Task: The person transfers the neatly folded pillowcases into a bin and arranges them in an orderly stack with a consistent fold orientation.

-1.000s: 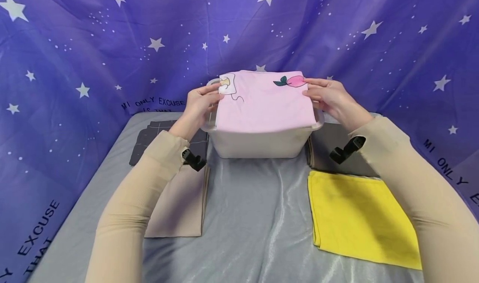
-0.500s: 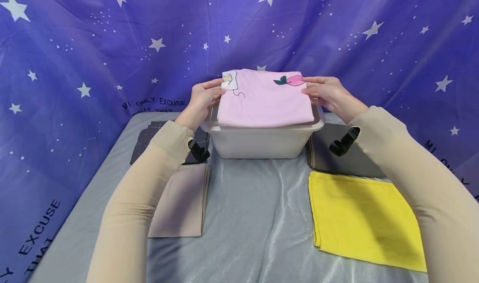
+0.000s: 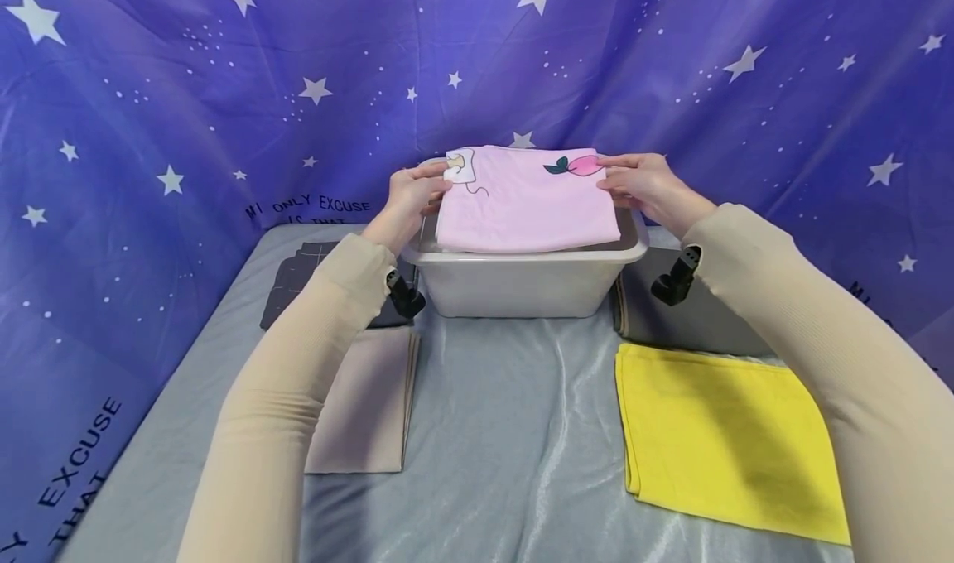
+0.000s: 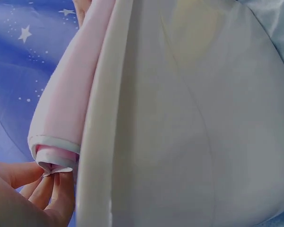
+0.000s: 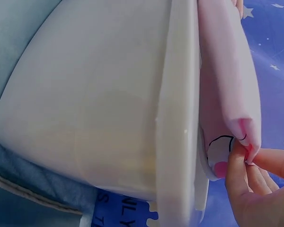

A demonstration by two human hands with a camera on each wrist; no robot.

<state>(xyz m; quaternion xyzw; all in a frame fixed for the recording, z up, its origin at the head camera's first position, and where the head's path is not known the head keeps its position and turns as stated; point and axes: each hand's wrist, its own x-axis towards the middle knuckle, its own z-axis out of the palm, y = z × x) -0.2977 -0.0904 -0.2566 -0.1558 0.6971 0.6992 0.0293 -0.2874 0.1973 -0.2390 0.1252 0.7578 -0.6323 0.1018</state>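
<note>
A folded pink cloth, printed with a peach and a white patch, lies level at the mouth of a white plastic bin. My left hand pinches its left side between thumb and fingers. On the opposite side my right hand pinches it beside the peach print. From the left wrist, the rolled fold ends show between the left fingertips, just behind the bin's rim. The right wrist view has the right fingertips gripping a corner of the cloth. What lies inside the bin is mostly hidden.
Left of the bin lie a dark grid-lined folded cloth and a beige folded cloth. On the right are a grey folded cloth and a yellow one. A purple starry curtain hangs behind the grey-covered table.
The pink cloth has moved slightly back and inward, so its front edge now sits behind the bin's front rim instead of hanging over it. Both hands have drawn a little closer together, still holding it.
</note>
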